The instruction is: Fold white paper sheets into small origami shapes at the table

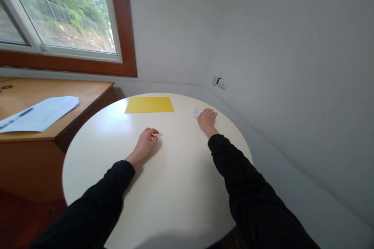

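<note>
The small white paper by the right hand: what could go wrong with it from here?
The small white paper might crease, as it sits right up against the right hand's grip; whether the fingers pinch it is hidden. It could perhaps also be pushed off, since it lies near the far rim of the round table.

round white table (175,190) is standing near the wall | yellow sheet (149,105) is lying flat near its far edge | small white piece (196,112), partly hidden, is sitting to the sheet's right
</note>
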The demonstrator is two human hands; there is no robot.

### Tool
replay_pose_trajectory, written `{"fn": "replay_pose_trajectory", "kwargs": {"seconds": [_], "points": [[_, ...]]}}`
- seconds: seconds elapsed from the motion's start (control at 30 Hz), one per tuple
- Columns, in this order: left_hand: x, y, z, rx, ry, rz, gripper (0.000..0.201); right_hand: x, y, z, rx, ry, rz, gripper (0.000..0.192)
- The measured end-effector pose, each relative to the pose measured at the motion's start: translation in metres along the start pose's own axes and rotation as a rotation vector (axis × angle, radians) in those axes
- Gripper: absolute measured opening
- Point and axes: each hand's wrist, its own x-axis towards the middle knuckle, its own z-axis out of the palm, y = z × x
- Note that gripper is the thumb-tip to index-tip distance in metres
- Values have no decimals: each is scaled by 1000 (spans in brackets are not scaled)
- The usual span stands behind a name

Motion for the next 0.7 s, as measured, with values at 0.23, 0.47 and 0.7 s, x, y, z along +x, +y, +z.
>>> {"fn": "replay_pose_trajectory", "kwargs": {"seconds": [0.23, 0.47, 0.7], "points": [[1, -2, 1, -9, 20, 15, 22, -12, 1, 8, -88, 19, -18, 25], [2, -3, 2, -39, 39, 25, 18, -15, 2, 7, -11, 80, -1, 23], [4, -3, -2, -23, 84, 61, 9, -7, 25, -11, 145, 241, 130, 21]]}}
